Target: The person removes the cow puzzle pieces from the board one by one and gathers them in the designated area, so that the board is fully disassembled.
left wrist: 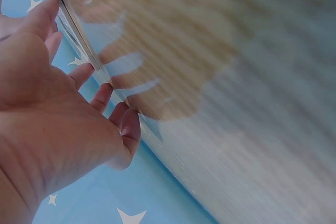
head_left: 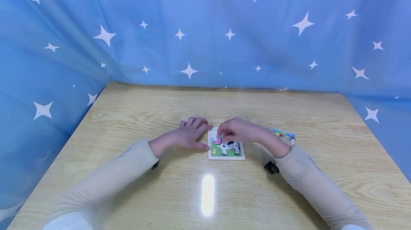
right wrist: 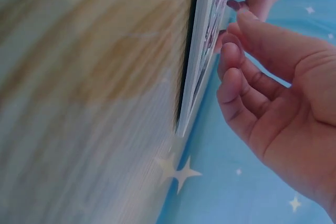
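1. Sleeves (head_left: 112,174) nearest, above worktop (head_left: 154,201).
2. Cow puzzle (head_left: 226,148) flat between hands.
3. Left hand (head_left: 192,136): grip spread, holding nothing, at puzzle's left edge.
4. Right hand (head_left: 237,130): grip nearly closed over puzzle; can't tell if anything's pinched.
5. Risks: sideways push could skid unclamped puzzle; right forearm (head_left: 274,143) could scatter loose pieces (head_left: 282,135).

Right there, flat on the bench (head_left: 128,201), a squarish, pale-rimmed picture board (head_left: 226,158) is seen, spotted cow (head_left: 230,147) on green, far right corner hidden.
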The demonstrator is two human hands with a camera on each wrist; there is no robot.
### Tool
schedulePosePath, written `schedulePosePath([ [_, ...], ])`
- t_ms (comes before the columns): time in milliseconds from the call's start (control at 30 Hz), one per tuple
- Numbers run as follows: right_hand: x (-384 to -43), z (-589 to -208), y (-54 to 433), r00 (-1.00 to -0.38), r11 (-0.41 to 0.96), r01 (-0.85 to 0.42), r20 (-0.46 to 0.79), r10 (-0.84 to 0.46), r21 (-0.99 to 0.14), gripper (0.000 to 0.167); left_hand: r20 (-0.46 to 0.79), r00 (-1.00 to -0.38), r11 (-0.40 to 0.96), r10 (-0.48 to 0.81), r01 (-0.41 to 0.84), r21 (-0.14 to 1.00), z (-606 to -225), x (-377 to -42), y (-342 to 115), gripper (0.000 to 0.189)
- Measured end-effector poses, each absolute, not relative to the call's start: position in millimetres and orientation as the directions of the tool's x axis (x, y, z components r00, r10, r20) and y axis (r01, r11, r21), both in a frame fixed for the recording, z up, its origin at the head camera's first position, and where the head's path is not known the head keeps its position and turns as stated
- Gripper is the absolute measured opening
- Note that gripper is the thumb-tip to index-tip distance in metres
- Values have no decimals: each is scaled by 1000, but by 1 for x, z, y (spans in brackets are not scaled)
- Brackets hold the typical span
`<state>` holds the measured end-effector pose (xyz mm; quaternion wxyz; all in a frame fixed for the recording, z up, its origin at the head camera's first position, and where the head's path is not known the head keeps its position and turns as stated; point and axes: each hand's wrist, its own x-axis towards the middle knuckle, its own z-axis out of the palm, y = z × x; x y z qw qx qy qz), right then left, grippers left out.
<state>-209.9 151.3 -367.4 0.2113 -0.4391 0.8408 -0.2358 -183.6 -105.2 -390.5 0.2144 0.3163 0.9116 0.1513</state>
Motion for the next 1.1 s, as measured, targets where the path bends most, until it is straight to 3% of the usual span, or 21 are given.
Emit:
schedulePosePath([
  [400, -209, -373, 150, -493, 470, -697, -114, -862, -542, 18, -295, -712, 758, 637, 509, 407, -389, -183, -105, 85],
  [667, -207, -371, 147, -509, 502, -672, -153, -847, -544, 25, -290, -711, 754, 641, 511, 414, -390, -182, -106, 83],
  [1100, -210, -375, 142, -487, 508, -682, -192, -852, -526, 21, -289, -706, 748, 647, 513, 420, -389, -182, -107, 83],
])
